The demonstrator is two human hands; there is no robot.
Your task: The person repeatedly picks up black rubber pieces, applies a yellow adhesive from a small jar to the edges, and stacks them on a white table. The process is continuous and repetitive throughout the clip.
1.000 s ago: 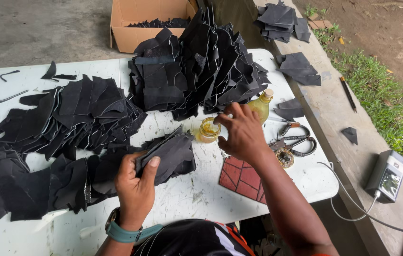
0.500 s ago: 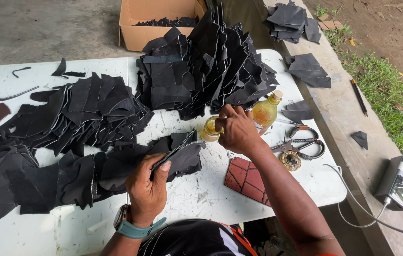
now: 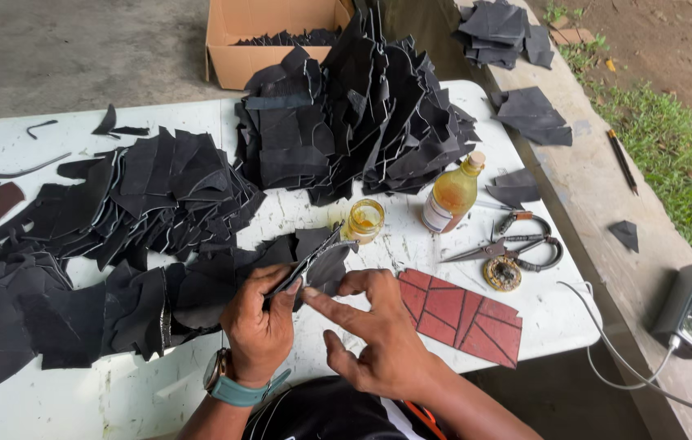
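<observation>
Outdoor leather workshop; white table (image 3: 142,391) heaped with black leather pieces (image 3: 362,114); scissors (image 3: 509,244); grass (image 3: 672,155) alongside

Thin black leather piece (image 3: 317,259), tilted edge-up above white table.

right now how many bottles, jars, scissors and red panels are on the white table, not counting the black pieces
glass bottle of amber liquid: 1
small open jar of yellow liquid: 1
scissors: 1 pair
red stitched panel: 1
round brass-coloured tin: 1
total: 5

The left hand holds a black piece; the right hand touches it with a fingertip.
</observation>
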